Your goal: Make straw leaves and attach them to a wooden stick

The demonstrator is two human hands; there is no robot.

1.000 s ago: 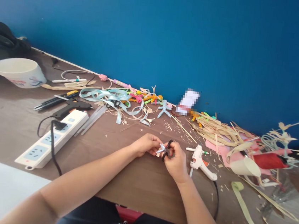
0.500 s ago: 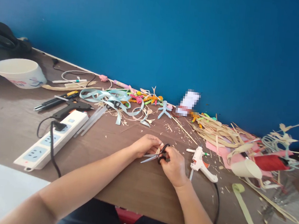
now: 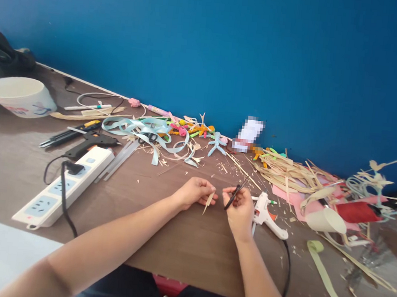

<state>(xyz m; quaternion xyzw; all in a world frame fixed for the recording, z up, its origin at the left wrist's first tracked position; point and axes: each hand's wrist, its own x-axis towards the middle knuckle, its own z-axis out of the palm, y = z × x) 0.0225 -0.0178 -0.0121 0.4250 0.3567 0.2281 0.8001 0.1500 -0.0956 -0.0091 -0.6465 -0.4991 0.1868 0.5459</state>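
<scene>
My left hand [image 3: 195,194] pinches a small pale straw-coloured strip [image 3: 208,203], its pointed end hanging down above the table. Just to the right, my right hand [image 3: 238,212] is closed around a pair of black-handled scissors [image 3: 235,197]. The scissors' blades point up and away, clear of the strip, and the hand's thumb and fingertip come close together beside the handles. A white glue gun [image 3: 265,216] lies right behind my right hand, partly covered by it.
At the left are a white power strip [image 3: 66,186], a black glue gun [image 3: 90,144], a utility knife [image 3: 68,134] and a white bowl [image 3: 19,99]. Light-blue ribbon [image 3: 140,127] and dry straw strips [image 3: 281,171] lie along the wall. A green ribbon roll [image 3: 323,270] lies at right.
The scissors have come away from the strip and turned in my right hand, from blades pointing left to pointing up. My right hand has shifted slightly right; the strip now shows below my left fingers.
</scene>
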